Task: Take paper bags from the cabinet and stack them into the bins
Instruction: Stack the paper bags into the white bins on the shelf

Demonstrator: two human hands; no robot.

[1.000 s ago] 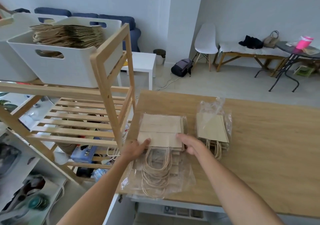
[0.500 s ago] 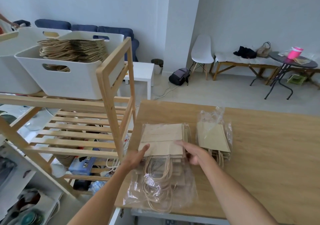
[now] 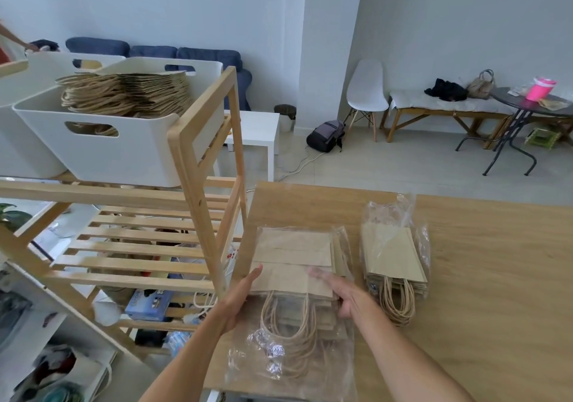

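A stack of brown paper bags [image 3: 294, 257] with twine handles lies on a clear plastic wrapper on the wooden table [image 3: 483, 277]. My left hand [image 3: 240, 301] presses the stack's left edge, thumb on top. My right hand [image 3: 344, 294] grips its right side, fingers over the top bag. A second pack of paper bags [image 3: 392, 254] in plastic lies just right of it. On the wooden rack [image 3: 198, 166] at the left stands a white bin [image 3: 136, 150] piled with paper bags [image 3: 130, 93]. Another white bin [image 3: 18, 91] sits behind it.
The rack's upright post stands close to the table's left edge. Lower slatted shelves hold boxes and cables. Beyond the table are a white side table [image 3: 259, 133], a backpack [image 3: 325, 135], a white chair [image 3: 364, 91], a bench [image 3: 446, 107] and a round black table [image 3: 521, 113].
Both hands stay on the stack; the view has tilted up slightly, and the stack has slid a little toward me out of its plastic wrapper.
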